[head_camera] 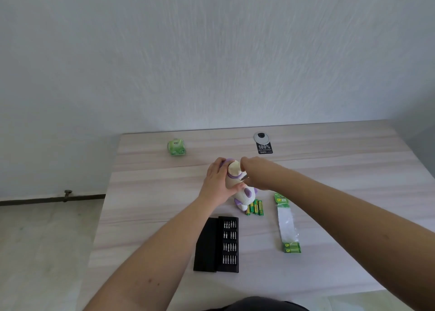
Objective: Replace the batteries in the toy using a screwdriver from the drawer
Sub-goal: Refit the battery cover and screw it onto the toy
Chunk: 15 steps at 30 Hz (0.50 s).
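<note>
My left hand [217, 181] clamps the toy [236, 183] mid-surface; my right hand [253, 173] pinches the screwdriver [244, 177] against its body. Risk: the tip skids off the screw if the toy twists, or knocks the loose batteries [255, 207] rolling.

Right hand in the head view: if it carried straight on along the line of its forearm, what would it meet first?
The right hand points left and away, already against the cream-and-purple plastic toy that the left hand holds. It would press into the toy first, then the left hand behind it; depth is unclear.
</note>
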Available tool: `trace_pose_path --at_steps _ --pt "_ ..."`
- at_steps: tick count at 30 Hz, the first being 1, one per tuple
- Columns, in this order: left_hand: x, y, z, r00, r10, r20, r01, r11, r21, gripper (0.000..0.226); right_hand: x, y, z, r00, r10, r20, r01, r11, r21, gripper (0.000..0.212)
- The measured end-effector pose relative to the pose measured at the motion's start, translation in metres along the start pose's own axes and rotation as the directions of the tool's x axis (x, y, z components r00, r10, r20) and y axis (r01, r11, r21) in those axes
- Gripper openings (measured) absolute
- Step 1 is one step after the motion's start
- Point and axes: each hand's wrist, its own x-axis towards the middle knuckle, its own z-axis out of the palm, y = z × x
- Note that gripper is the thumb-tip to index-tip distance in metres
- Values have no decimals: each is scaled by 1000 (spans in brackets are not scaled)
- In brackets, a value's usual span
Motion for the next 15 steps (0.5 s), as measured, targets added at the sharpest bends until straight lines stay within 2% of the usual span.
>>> trace_pose_path --at_steps 2,6,8,12,15 --pt "1 -1 1 1000 11 -18 -11 1000 -1 73 -1 1 -2 1000 -15 9 15 999 -41 35" --pt "-1 2 0 1000 17 -19 -17 1000 -11 73 6 -5 0 1000 22 -16 -24 991 -129 9" --pt "-1 2 -2 1000 8 -6 -8 1000 -10 75 7 -9 1 998 59 -37 -64 986 -155 4" --pt "-2 3 -2 1000 16 -8 -16 1000 1 77 4 -8 3 992 64 -108 -81 985 -154 19" --pt "-3 2 -3 999 27 -17 -27 1000 3 76 -2 -4 4 999 31 -36 -32 999 -12 21"
